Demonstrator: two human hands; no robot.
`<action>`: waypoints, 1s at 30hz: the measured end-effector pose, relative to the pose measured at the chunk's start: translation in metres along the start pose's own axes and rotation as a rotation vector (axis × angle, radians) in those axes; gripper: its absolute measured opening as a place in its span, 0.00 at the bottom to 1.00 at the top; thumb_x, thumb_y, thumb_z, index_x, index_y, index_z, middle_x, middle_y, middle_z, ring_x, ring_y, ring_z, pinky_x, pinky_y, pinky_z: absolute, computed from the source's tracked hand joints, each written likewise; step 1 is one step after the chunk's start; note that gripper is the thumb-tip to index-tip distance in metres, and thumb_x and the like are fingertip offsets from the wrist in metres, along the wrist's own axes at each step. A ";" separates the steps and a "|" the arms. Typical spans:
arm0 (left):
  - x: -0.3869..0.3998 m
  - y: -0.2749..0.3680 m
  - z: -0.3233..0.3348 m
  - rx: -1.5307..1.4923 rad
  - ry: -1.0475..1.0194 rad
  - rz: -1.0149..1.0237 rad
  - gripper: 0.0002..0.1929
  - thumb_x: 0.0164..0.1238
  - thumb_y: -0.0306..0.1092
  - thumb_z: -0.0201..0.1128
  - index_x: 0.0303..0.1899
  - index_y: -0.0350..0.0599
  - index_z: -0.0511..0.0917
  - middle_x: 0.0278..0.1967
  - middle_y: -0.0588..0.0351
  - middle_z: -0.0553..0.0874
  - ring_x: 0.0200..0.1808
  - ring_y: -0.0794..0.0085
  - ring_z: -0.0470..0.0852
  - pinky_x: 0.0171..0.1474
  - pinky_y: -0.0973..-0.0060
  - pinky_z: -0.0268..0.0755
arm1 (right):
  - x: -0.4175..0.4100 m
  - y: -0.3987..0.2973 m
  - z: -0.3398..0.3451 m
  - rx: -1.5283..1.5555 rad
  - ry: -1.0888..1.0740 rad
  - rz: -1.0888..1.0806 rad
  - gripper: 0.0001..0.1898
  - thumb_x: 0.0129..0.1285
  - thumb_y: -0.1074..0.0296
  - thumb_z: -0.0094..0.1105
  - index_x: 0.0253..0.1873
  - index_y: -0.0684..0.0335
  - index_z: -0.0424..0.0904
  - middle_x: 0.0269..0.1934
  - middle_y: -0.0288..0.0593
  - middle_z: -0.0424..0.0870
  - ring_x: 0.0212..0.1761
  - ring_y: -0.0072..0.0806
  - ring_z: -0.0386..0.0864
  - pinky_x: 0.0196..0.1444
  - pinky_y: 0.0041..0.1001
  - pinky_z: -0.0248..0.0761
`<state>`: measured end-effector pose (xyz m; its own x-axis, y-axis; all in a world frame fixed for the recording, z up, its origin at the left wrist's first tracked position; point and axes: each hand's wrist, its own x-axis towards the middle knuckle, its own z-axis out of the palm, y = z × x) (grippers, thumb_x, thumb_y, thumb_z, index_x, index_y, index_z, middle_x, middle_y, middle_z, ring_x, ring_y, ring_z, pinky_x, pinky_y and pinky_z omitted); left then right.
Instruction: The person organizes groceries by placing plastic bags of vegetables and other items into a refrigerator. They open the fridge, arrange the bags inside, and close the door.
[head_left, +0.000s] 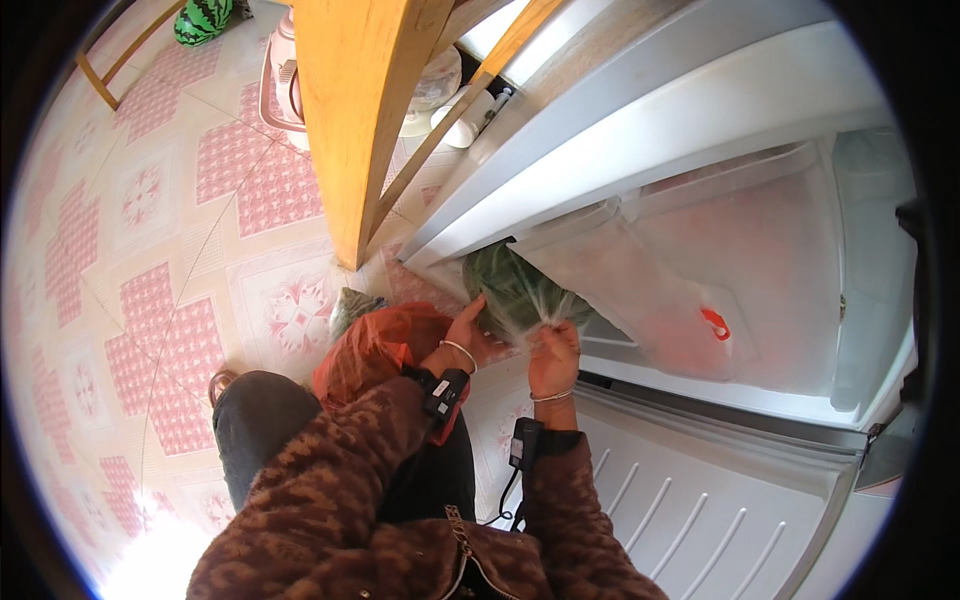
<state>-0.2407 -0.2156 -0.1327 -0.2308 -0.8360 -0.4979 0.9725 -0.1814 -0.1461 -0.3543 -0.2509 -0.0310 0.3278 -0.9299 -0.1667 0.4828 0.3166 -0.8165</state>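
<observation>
A clear plastic bag of green leafy contents (514, 289) is between my hands, at the edge of a frosted freezer drawer (735, 277). My right hand (555, 352) pinches the gathered plastic of the bag. My left hand (466, 322) touches the bag's near left side, its fingers partly hidden. Below my left forearm a red plastic bag (375, 345) rests by my knee, its contents unclear. A small clear bag (354, 307) with greenish contents lies beside it on the floor.
The open refrigerator door (675, 517) spreads at the lower right. A wooden furniture leg (345, 135) stands left of the refrigerator (600, 165). Behind it are a white container (461, 124) and a pink appliance or container (283, 82). A watermelon-patterned object (202, 21) is at the upper left.
</observation>
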 end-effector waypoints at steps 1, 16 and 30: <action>0.007 0.005 0.006 0.048 0.026 0.047 0.30 0.62 0.54 0.56 0.62 0.50 0.64 0.60 0.51 0.70 0.61 0.54 0.67 0.60 0.44 0.60 | 0.006 -0.003 -0.003 0.013 -0.007 -0.010 0.11 0.54 0.80 0.53 0.43 0.64 0.74 0.42 0.42 0.80 0.44 0.30 0.77 0.52 0.30 0.69; 0.081 0.025 -0.037 0.452 -0.072 0.470 0.20 0.63 0.43 0.54 0.55 0.46 0.73 0.52 0.51 0.79 0.54 0.56 0.76 0.56 0.59 0.67 | 0.064 0.048 0.025 -0.142 0.015 0.079 0.11 0.54 0.83 0.55 0.41 0.61 0.76 0.41 0.40 0.79 0.42 0.27 0.77 0.48 0.28 0.70; -0.056 0.038 0.090 1.637 -0.270 1.137 0.11 0.62 0.33 0.55 0.43 0.41 0.78 0.42 0.53 0.82 0.44 0.63 0.80 0.48 0.69 0.73 | 0.092 0.087 -0.011 -0.472 -0.088 -0.115 0.04 0.56 0.74 0.59 0.37 0.63 0.77 0.32 0.36 0.81 0.33 0.22 0.78 0.36 0.20 0.71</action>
<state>-0.1881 -0.2221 -0.0331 0.2508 -0.9006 0.3551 -0.2159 0.3055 0.9274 -0.2911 -0.3113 -0.1235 0.3709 -0.9282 -0.0304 0.1057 0.0748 -0.9916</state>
